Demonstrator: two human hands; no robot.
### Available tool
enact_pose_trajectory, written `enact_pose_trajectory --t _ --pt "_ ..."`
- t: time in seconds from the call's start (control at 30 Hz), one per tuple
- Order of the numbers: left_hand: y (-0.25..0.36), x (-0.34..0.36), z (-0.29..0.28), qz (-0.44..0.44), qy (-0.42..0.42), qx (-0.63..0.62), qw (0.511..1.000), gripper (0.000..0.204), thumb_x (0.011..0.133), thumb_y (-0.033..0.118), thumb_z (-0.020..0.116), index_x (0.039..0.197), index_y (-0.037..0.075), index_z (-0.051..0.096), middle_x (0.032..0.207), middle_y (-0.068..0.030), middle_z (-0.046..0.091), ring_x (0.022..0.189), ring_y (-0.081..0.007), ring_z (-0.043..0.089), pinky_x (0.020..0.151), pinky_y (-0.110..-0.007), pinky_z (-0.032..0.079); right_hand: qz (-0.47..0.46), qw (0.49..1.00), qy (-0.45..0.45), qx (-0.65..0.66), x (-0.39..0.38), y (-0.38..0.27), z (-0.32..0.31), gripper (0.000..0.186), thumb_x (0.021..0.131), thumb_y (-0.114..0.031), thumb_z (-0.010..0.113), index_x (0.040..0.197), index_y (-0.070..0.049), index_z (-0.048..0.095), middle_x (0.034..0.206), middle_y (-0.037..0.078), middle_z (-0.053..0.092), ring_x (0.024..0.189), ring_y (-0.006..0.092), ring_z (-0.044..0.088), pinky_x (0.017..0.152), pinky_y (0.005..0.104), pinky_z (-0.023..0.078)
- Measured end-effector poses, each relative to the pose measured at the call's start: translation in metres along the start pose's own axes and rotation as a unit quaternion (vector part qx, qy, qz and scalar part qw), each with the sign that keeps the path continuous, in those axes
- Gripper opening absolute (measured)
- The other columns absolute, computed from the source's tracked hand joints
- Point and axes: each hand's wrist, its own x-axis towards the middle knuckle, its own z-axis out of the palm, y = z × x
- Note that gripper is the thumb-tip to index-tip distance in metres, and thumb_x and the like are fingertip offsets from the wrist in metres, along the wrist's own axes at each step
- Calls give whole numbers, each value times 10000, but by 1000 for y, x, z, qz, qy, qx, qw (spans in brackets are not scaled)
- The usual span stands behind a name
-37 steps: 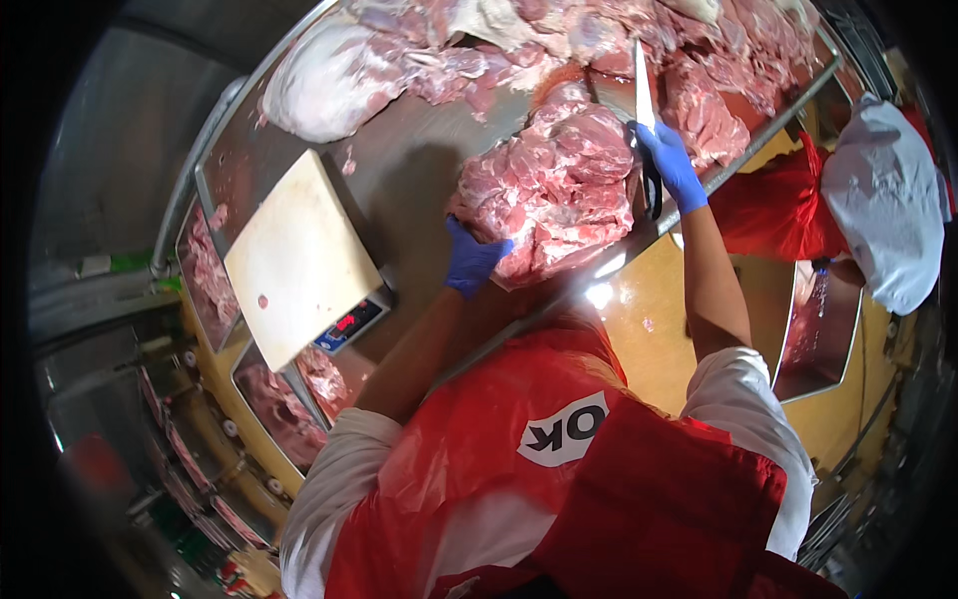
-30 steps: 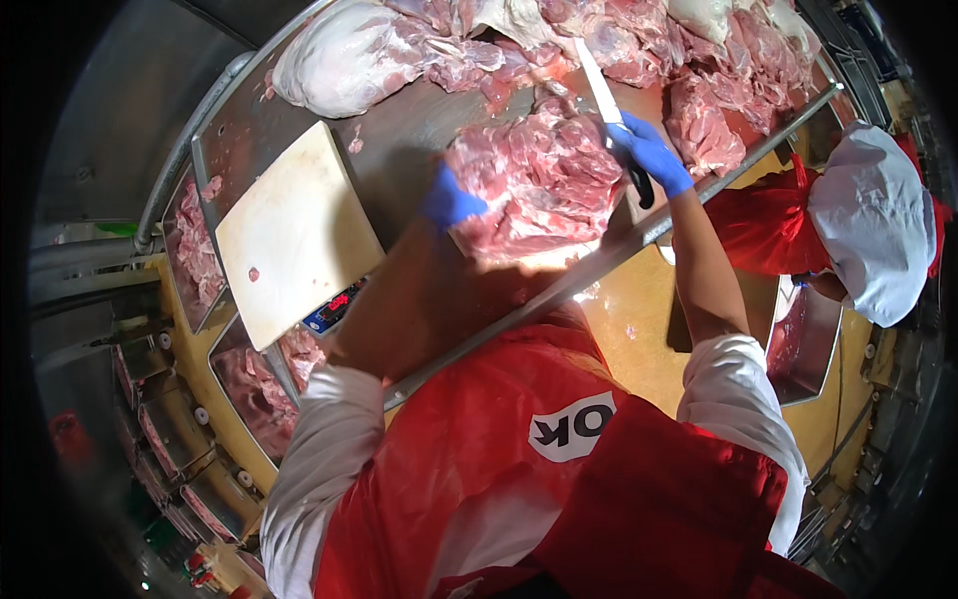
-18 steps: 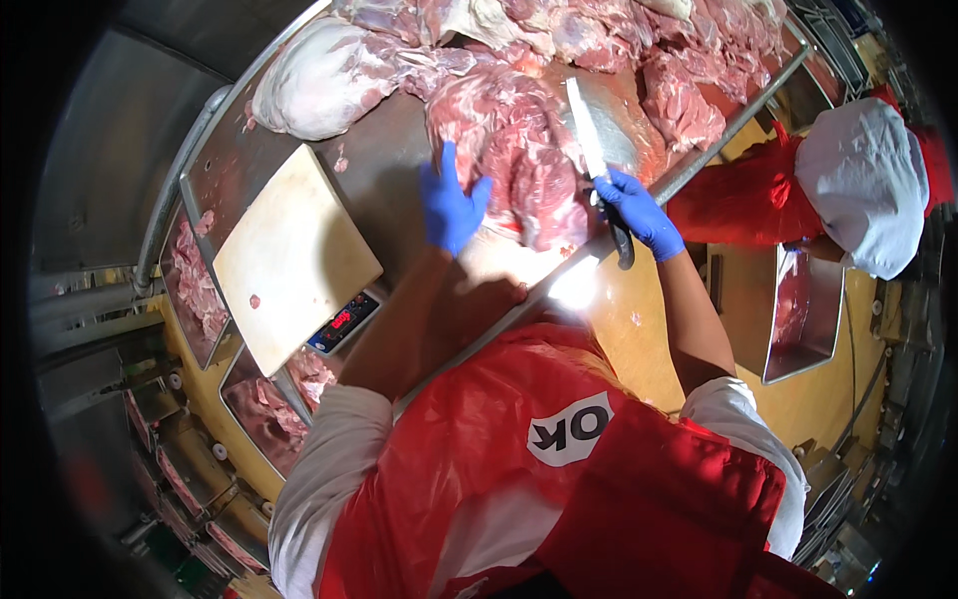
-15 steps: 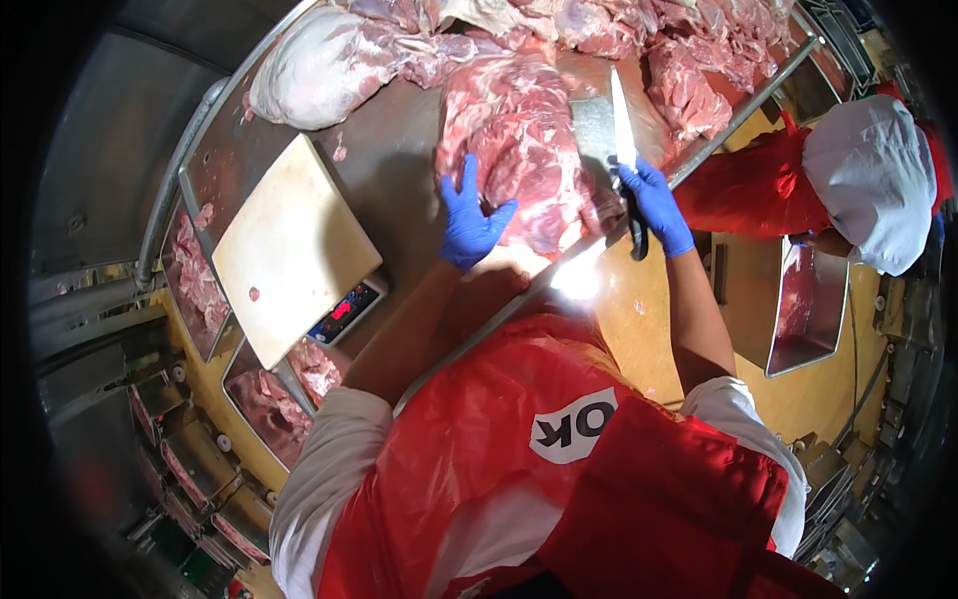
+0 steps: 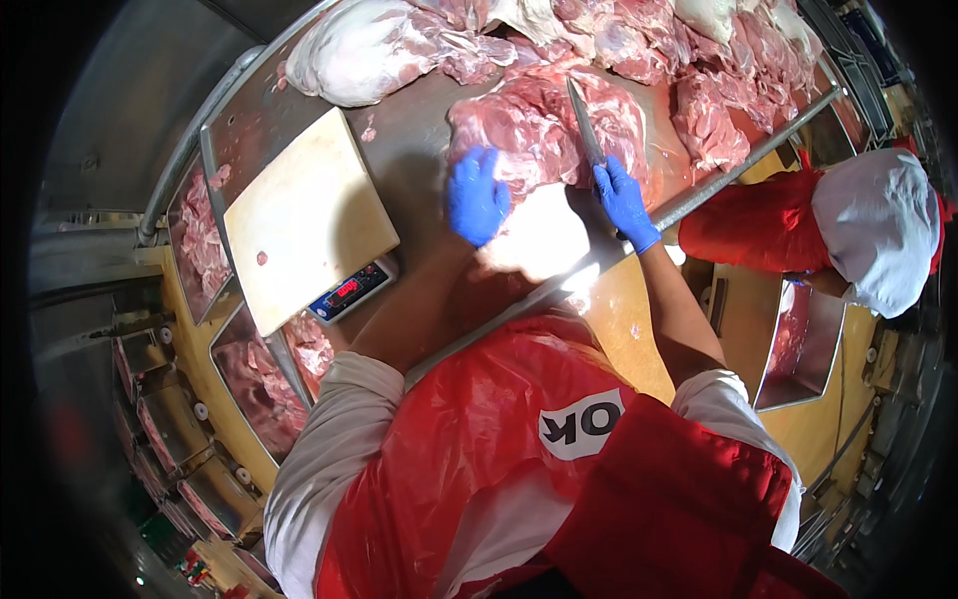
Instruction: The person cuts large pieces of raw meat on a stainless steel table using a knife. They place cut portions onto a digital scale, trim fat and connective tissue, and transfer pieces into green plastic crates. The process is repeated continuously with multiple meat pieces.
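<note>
Here, hands [image 5: 479, 200] forward, apart — right [image 5: 623, 207] gripping knife [image 5: 587, 124]

We've pink-red meat [image 5: 514, 125] spread out at approx. 12 o'clock, pale at its 6 o'clock edge; knife [image 5: 586, 127] w/ blade over its 1 o'clock part, tip twd 11.

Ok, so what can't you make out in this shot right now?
All in the head view:
Handle of the knife: mostly hidden by the right hand.
Palm of the left hand: turned from the camera, so its hold on the meat is unclear.
Top of the scale: covered by the white board.
Meat pile: cut off by the top edge.
</note>
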Motion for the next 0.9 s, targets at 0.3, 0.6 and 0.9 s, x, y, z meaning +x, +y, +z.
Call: enact_pose_trajectory --t 0.3,0.6,0.9 --pt "16 45 50 -64 -112 32 991 528 847 201 652 1347 120 503 1315 -188 499 1234 -394 498 978 -482 473 -79 983 29 -164 -16 -28 20 167 991 -137 533 1064 -4 465 831 315 614 805 526 601 666 582 443" --pt "-3 114 34 -210 -77 -12 975 543 864 219 639 1382 200 476 1308 -266 529 1087 -436 627 927 -508 516 -7 987 96 -127 -13 -26 18 161 979 -125 551 1059 -25 454 781 317 603 763 529 603 597 563 438" --pt "-55 173 46 -27 -55 -62 996 445 794 184 724 1230 147 644 1180 -201 644 1000 -345 660 883 -466 519 0 989 94 -113 -25 -27 29 168 984 -133 572 1102 -35 505 755 266 614 681 451 621 566 496 441"
